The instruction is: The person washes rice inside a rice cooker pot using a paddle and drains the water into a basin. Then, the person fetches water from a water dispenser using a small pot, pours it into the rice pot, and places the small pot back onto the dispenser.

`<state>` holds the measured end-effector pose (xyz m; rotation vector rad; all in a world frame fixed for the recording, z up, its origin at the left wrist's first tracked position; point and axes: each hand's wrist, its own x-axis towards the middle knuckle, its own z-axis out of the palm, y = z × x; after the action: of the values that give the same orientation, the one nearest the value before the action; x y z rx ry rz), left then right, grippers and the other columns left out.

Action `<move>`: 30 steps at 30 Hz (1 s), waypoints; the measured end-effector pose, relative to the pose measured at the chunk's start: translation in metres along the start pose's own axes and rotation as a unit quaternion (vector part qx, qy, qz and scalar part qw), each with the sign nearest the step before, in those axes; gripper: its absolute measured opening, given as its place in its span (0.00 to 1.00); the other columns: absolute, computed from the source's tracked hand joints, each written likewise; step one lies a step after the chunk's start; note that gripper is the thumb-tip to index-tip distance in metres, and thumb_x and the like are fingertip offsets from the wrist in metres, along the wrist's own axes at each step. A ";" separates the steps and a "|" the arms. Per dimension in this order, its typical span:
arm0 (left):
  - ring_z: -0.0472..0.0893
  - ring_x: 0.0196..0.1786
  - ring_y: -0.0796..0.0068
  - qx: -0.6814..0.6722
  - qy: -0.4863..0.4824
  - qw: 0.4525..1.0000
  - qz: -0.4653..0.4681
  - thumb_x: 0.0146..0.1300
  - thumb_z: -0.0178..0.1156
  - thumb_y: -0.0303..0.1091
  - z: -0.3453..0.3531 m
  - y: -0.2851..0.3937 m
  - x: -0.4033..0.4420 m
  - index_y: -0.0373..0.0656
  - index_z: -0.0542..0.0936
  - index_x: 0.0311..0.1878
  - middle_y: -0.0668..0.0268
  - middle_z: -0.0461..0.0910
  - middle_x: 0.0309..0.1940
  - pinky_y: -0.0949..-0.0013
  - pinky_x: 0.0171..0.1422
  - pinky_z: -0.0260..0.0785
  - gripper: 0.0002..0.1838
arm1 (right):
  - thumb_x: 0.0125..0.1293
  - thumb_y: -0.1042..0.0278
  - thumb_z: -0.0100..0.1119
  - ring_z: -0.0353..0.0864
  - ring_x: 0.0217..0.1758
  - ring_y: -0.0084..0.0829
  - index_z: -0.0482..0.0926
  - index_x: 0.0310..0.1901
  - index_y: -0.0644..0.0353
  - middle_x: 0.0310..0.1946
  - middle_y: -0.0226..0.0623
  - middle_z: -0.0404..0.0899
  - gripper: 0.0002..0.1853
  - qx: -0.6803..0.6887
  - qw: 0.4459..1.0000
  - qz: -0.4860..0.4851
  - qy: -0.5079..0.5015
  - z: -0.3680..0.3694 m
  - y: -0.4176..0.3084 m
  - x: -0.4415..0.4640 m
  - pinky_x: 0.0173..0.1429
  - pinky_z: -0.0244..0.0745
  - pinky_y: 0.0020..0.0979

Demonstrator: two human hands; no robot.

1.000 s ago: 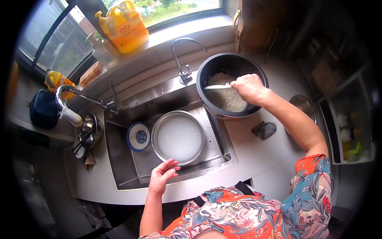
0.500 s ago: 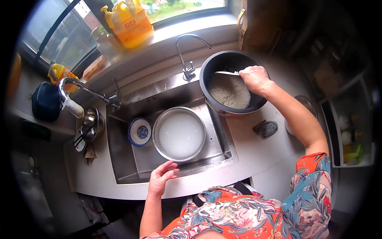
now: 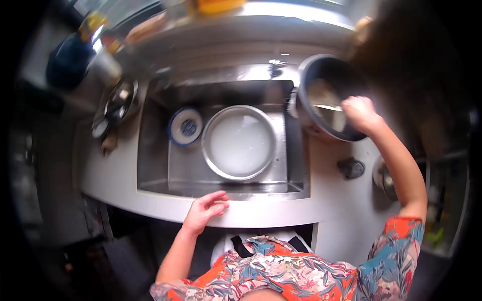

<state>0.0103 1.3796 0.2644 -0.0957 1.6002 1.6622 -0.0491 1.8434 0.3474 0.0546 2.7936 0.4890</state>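
Right grip [image 3: 359, 112] on white utensil [image 3: 329, 107] | pot [image 3: 346, 75]: dark, round | rice [image 3: 322, 94]: pale, blurred

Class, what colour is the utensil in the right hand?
The utensil looks white, seen best in the head view.

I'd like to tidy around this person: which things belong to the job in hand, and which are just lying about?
Apparently in use:
white utensil, held by the right hand
dark pot, which it reaches into

Apparently lying about:
blue-and-white bowl in the sink
grey object on the counter
metal basin, untouched but possibly related
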 end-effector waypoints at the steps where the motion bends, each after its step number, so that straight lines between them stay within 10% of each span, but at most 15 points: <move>1: 0.79 0.51 0.68 -0.004 -0.002 1.000 0.001 0.59 0.59 0.28 -0.001 -0.001 -0.004 0.35 0.71 0.59 0.57 0.77 0.51 0.70 0.51 0.72 0.23 | 0.49 0.77 0.53 0.83 0.36 0.43 0.82 0.26 0.60 0.30 0.46 0.82 0.07 0.000 1.000 -0.009 0.020 0.002 0.002 -0.004 0.38 0.78 0.38; 7: 0.77 0.51 0.74 -0.052 -0.016 0.998 -0.004 0.61 0.58 0.27 -0.020 -0.022 -0.035 0.37 0.70 0.60 0.62 0.75 0.52 0.72 0.54 0.70 0.23 | 0.47 0.64 0.70 0.79 0.43 0.44 0.81 0.37 0.56 0.35 0.42 0.81 0.14 0.059 0.997 0.039 -0.034 -0.008 0.008 -0.008 0.47 0.74 0.40; 11: 0.77 0.50 0.76 -0.089 0.018 0.995 0.033 0.61 0.58 0.26 -0.059 -0.060 -0.082 0.38 0.70 0.60 0.63 0.76 0.51 0.74 0.54 0.70 0.23 | 0.55 0.71 0.63 0.80 0.41 0.41 0.78 0.46 0.62 0.37 0.44 0.80 0.15 0.163 0.964 0.039 0.208 -0.044 -0.032 -0.031 0.47 0.74 0.35; 15: 0.78 0.48 0.78 -0.124 0.078 0.988 0.054 0.61 0.59 0.26 -0.108 -0.118 -0.151 0.37 0.71 0.59 0.63 0.77 0.49 0.77 0.50 0.71 0.22 | 0.61 0.79 0.56 0.76 0.31 0.20 0.78 0.47 0.64 0.32 0.35 0.80 0.12 0.369 0.864 -0.159 0.303 -0.061 -0.164 -0.072 0.38 0.71 0.21; 25: 0.78 0.46 0.78 -0.255 0.313 0.905 0.138 0.61 0.59 0.29 -0.241 -0.295 -0.451 0.37 0.71 0.59 0.63 0.76 0.48 0.76 0.49 0.71 0.22 | 0.54 0.63 0.60 0.84 0.35 0.38 0.82 0.41 0.56 0.30 0.41 0.83 0.13 0.268 0.884 -0.358 -0.138 -0.006 -0.579 -0.207 0.41 0.78 0.33; 27: 0.79 0.46 0.75 -0.290 0.369 0.872 0.142 0.61 0.60 0.31 -0.267 -0.350 -0.506 0.38 0.71 0.59 0.61 0.77 0.49 0.75 0.47 0.72 0.23 | 0.57 0.69 0.60 0.84 0.32 0.28 0.81 0.43 0.62 0.29 0.39 0.83 0.13 0.206 0.869 -0.420 -0.165 0.012 -0.652 -0.221 0.40 0.78 0.27; 30: 0.80 0.46 0.73 -0.319 0.461 0.822 0.098 0.60 0.60 0.31 -0.213 -0.333 -0.505 0.38 0.71 0.59 0.59 0.77 0.49 0.73 0.45 0.73 0.23 | 0.57 0.66 0.59 0.85 0.32 0.28 0.81 0.43 0.62 0.30 0.40 0.84 0.14 0.158 0.824 -0.475 -0.267 0.023 -0.632 -0.180 0.40 0.79 0.26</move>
<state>0.4431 0.9075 0.2391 -1.2917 1.6123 2.4619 0.1392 1.2402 0.1658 -0.9261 1.9594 -0.2225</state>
